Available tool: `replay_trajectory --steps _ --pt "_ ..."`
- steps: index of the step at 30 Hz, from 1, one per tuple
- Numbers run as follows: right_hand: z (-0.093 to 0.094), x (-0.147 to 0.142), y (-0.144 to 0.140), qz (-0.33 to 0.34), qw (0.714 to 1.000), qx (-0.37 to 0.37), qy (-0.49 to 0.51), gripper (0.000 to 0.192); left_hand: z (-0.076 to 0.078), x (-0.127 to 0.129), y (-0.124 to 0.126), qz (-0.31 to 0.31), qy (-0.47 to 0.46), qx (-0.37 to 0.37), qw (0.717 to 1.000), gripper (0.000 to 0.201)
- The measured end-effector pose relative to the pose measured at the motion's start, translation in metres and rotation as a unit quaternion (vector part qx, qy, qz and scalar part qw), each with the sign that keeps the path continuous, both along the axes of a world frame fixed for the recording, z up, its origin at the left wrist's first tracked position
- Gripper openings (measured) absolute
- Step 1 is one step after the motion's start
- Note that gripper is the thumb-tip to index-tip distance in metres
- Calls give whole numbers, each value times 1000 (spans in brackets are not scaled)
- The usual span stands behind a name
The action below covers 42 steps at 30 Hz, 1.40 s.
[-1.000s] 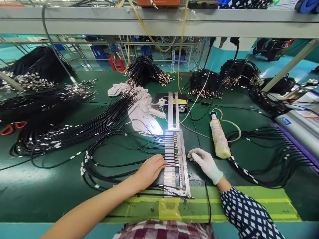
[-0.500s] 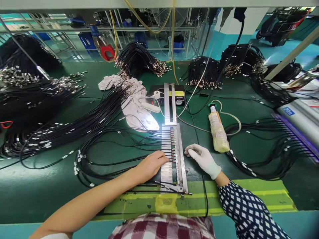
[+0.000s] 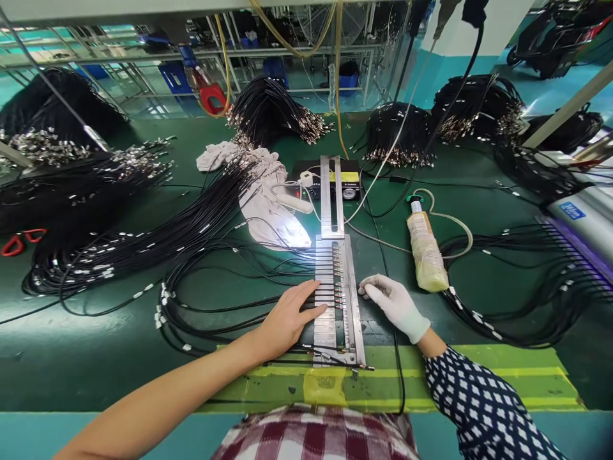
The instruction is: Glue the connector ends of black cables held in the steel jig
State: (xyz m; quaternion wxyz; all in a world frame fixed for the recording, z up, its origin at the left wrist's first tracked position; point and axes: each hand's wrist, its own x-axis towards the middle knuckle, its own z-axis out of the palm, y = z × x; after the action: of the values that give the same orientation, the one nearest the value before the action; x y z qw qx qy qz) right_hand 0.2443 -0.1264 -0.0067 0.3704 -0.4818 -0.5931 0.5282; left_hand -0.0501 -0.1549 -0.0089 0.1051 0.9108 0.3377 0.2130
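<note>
My bare left hand (image 3: 287, 318) lies over the left side of a slotted metal fixture (image 3: 324, 331), its thumb and fingers stretched apart. The fingertips touch black cables (image 3: 258, 301) that lie across the fixture in its grooves. Metal cable ends (image 3: 338, 289) line up along the slot in the middle. Just off the fixture's right edge is my right hand (image 3: 395, 305) in a white glove, fingers curled and thumb drawn in against them. Whatever the right fingertips hold, if anything, is too small to make out. Two more cables (image 3: 306, 363) cross the fixture's near end.
Behind the fixture stand a black control box (image 3: 352, 177) and a lit white lamp (image 3: 297, 233) on a cloth (image 3: 256, 198). A wrapped dispensing bottle (image 3: 426, 252) lies to the right, near a silver unit (image 3: 584, 223). Cable bundles (image 3: 158, 220) spread over the left; red-handled scissors (image 3: 14, 245) lie there.
My left hand's fingers have spread from a pinch and now reach over the cables. My right hand has stayed beside the fixture. The whole view has shifted slightly.
</note>
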Motion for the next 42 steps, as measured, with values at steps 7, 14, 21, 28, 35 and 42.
replay_trajectory --steps 7,14,21,28,35,42 --pt "0 -5 -3 -16 1000 13 -8 35 5 -5 10 -24 34 -39 998 45" --pt "-1 -5 -10 -31 999 10 -10 35 33 -6 -2 -16 7 -100 995 38" --pt "-3 -3 -18 -17 999 25 -32 33 44 -4 -37 27 -8 -294 955 11" --pt "-3 -3 -17 -12 999 19 -23 32 40 4 -33 72 -44 -338 937 9" --pt "-5 -1 -17 -3 1000 22 -19 31 44 -20 -30 81 29 -314 945 15" --pt "-5 -2 -15 -5 1000 13 -23 28 45 -21 -37 81 24 -285 955 12"
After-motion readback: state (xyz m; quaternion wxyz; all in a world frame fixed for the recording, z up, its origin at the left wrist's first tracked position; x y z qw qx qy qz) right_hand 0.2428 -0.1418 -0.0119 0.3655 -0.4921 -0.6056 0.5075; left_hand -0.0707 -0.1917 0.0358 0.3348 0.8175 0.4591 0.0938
